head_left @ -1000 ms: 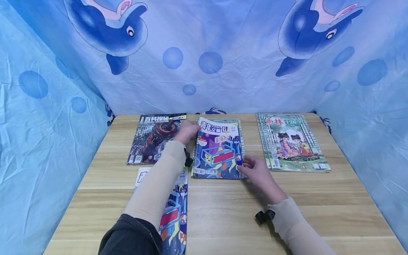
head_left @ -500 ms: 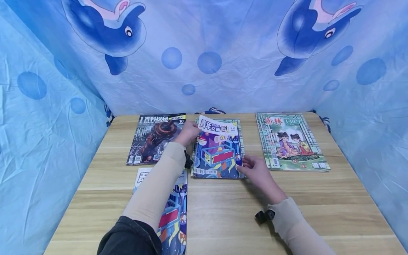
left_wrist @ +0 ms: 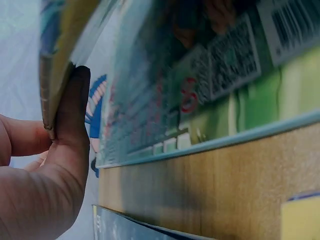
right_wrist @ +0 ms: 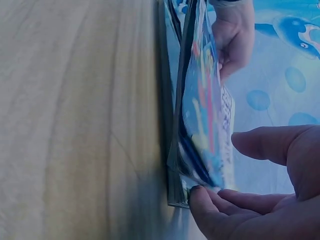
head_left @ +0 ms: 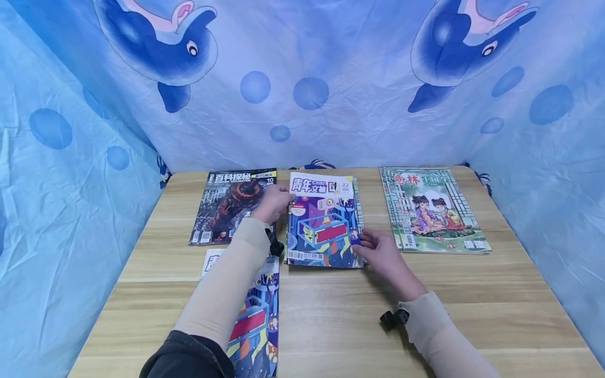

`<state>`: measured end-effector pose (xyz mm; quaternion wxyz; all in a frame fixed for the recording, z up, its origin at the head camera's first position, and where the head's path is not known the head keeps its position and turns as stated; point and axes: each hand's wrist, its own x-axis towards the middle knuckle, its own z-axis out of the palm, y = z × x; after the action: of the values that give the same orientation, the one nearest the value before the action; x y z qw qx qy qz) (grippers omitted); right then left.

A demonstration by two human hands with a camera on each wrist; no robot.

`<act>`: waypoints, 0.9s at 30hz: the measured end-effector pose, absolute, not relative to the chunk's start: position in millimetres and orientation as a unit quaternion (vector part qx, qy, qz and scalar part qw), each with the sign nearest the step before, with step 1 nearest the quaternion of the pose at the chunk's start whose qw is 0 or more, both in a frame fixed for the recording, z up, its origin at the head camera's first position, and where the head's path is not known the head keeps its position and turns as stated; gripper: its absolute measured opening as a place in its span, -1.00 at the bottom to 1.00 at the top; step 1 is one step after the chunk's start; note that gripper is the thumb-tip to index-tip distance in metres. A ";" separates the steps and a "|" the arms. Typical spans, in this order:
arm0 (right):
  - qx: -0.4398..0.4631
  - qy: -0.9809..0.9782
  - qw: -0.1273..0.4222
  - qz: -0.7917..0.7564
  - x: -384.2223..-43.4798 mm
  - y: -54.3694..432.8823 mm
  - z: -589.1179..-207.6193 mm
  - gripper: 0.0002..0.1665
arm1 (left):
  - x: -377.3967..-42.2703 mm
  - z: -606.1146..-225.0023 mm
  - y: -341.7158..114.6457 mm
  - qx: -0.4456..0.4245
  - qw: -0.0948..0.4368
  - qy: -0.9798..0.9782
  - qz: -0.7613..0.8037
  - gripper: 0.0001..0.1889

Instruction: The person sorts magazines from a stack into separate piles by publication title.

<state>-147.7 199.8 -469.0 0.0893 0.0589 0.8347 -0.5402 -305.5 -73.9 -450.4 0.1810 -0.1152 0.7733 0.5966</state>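
Observation:
In the head view, a purple-and-blue magazine (head_left: 326, 220) with a white title band lies over a green-bordered magazine (head_left: 359, 202). My left hand (head_left: 274, 202) pinches its left edge near the top. The left wrist view shows its spine (left_wrist: 47, 95) raised between thumb and finger, above the green magazine (left_wrist: 210, 95) on the table. At the right edge is my right hand (head_left: 380, 252). In the right wrist view its fingertips (right_wrist: 197, 192) touch the lower corner of the stack, while the thumb stands off the cover.
A dark magazine (head_left: 227, 210) lies at the back left. Another purple-and-blue magazine (head_left: 257, 325) is in front, partly hidden by my left arm. Several green magazines (head_left: 435, 210) overlap at the right. A blue dolphin-print curtain (head_left: 302, 136) surrounds the wooden table (head_left: 331, 325).
The purple-and-blue magazine has turned slightly; its top edge has shifted left and its lower edge nearer to me. My left hand has moved a little left and down with it. The right hand stays nearly still.

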 end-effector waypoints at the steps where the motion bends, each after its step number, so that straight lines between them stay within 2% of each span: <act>1: 0.060 0.836 0.091 -0.537 -148.0 200.4 -468.3 -0.22 | -304.7 -449.0 -73.8 -0.115 0.184 0.769 0.602 -0.78; 12: 0.088 0.818 0.107 -0.559 -147.6 205.2 -468.0 -0.32 | -291.5 -437.5 -77.2 -0.104 0.207 0.737 0.636 -0.79; 22: 0.091 0.795 0.120 -0.587 -138.4 192.3 -463.0 -0.48 | -272.4 -433.9 -103.1 -0.088 0.216 0.736 0.635 -0.74; 27: 0.076 0.782 0.136 -0.603 -129.8 181.1 -456.6 -0.49 | -262.5 -431.9 -118.9 -0.100 0.219 0.734 0.635 -0.75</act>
<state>-129.8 181.1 -456.6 0.1356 0.0759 0.7824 -0.6031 -262.5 -118.9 -431.9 0.2186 -0.1002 0.7342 0.6350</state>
